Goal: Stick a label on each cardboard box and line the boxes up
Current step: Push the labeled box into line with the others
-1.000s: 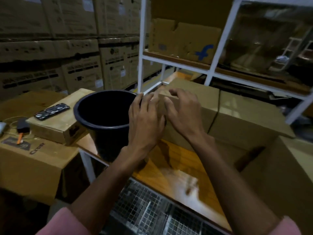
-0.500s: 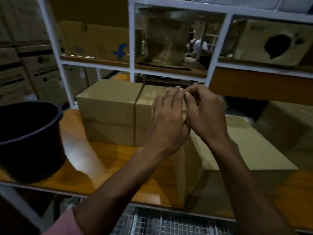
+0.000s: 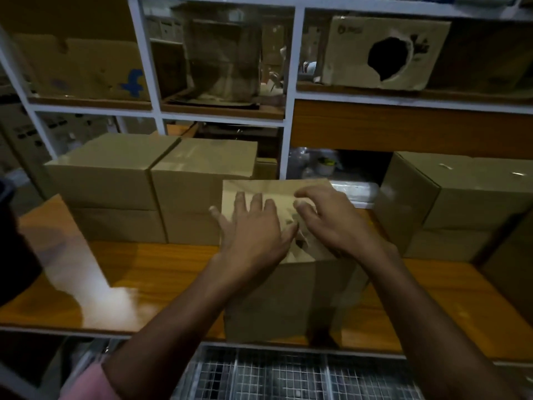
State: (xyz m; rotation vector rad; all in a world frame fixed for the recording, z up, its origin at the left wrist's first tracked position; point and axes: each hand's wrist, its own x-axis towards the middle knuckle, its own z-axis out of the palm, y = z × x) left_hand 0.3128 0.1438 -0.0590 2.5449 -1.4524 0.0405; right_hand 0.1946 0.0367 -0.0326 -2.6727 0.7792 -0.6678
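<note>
A plain cardboard box [image 3: 277,301] stands at the front edge of the wooden table [image 3: 144,269], directly before me. My left hand [image 3: 253,226] lies flat on its top with the fingers spread. My right hand [image 3: 331,223] hovers over the top's right side, fingers bent. Its thumb and forefinger pinch the end of a pale label [image 3: 281,199] that lies blurred on the box top between both hands. Two more boxes [image 3: 101,180] [image 3: 202,174] stand side by side at the back left, touching. Another box [image 3: 461,194] is at the right.
A black bucket [image 3: 11,241] shows at the left edge. White shelf posts [image 3: 285,134] rise behind the table, with a torn carton [image 3: 383,53] and other cartons on the shelves. Wire mesh [image 3: 288,376] lies below the table's front edge.
My view swung right from the bucket to the front box. Both hands came down from mid-air onto the box top, and the left hand flattened out.
</note>
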